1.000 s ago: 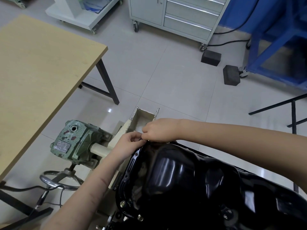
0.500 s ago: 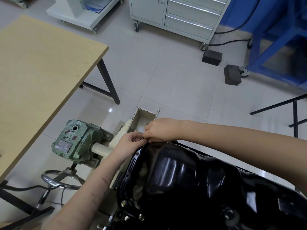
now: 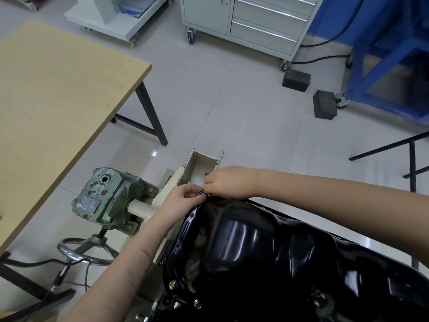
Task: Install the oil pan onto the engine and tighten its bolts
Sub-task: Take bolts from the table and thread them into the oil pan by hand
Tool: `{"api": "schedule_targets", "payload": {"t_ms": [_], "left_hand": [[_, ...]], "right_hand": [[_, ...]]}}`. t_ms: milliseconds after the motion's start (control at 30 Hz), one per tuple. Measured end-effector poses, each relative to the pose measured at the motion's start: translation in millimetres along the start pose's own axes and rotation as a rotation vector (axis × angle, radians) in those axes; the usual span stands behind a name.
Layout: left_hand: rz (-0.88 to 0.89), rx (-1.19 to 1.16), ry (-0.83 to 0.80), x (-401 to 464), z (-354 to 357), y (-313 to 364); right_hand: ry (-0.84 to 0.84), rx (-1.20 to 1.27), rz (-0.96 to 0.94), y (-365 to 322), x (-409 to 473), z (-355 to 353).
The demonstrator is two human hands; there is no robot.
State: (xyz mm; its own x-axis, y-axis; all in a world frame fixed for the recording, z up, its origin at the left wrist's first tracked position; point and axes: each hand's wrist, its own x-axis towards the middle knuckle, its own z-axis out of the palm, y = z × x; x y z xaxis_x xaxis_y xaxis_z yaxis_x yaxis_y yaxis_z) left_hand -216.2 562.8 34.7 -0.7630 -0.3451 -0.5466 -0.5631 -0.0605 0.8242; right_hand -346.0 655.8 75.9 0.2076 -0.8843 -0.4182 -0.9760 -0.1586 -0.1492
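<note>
Both hands, left hand (image 3: pixel 180 201) and right hand (image 3: pixel 228 182), pinch a bolt (image 3: pixel 209 195) at the oil pan (image 3: pixel 267 252) rim

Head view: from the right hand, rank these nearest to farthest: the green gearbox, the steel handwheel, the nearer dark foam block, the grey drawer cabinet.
From the right hand at the far edge of the glossy black oil pan:
1. Green cast gearbox, to its left.
2. Round steel handwheel, lower left, below the gearbox.
3. Nearer dark foam block, on the floor, upper right.
4. Grey wheeled drawer cabinet, at the top.

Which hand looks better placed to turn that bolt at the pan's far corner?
Probably the right hand: its fingertips pinch the bolt, while the left hand rests on the oil pan rim.
</note>
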Motion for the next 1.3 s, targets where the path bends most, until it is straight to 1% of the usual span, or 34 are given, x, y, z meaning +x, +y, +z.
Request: {"api": "schedule_targets", "payload": {"t_ms": [167,300,600,867,1000,1300], "left_hand": [[0.007,0.03,0.011,1.6,1.9,2.5],[-0.003,0.024,0.011,1.8,2.0,2.7],[-0.008,0.017,0.023,3.8,2.6,0.9],[-0.02,0.027,0.021,3.6,2.3,-0.3],[-0.026,0.009,0.021,3.6,2.9,0.5],[-0.038,-0.019,0.021,5.3,4.0,-1.6]], "right_hand": [[-0.029,-0.077,-0.023,-0.7,0.8,-0.6],[-0.013,-0.099,-0.017,-1.6,0.6,0.8],[0.012,-0.06,-0.007,0.3,0.0,1.0],[-0.031,-0.072,-0.004,-0.1,0.6,-1.5],[-0.019,-0.113,-0.016,-1.6,2.2,-1.6],[-0.006,-0.114,-0.003,-0.7,0.1,1.4]]}}
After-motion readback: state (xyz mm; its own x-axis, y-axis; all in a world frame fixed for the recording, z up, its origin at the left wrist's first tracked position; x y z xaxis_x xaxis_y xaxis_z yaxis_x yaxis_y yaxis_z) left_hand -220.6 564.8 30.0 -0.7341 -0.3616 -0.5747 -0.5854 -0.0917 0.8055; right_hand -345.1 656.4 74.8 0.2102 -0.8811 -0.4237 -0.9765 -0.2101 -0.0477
